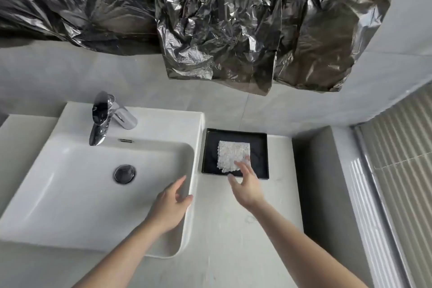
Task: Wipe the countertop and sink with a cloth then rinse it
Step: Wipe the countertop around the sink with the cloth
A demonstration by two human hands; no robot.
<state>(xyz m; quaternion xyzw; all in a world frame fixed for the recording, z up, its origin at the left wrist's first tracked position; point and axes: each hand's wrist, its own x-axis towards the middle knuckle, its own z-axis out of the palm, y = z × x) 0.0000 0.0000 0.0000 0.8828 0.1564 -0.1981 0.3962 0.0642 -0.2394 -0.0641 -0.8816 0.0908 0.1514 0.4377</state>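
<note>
My right hand (pixel 245 184), fingers spread and grasping nothing, reaches the folded white cloth (pixel 232 155) in the black tray (pixel 263 145) beside the sink (pixel 70 184); I should pinch its near corner cleanly, left hand (pixel 171 203) loose on the rim.

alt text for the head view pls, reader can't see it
A person's right hand reaches onto a folded white cloth lying in a black tray on the countertop. Their open left hand rests on the white sink rim, below a chrome faucet.
</note>
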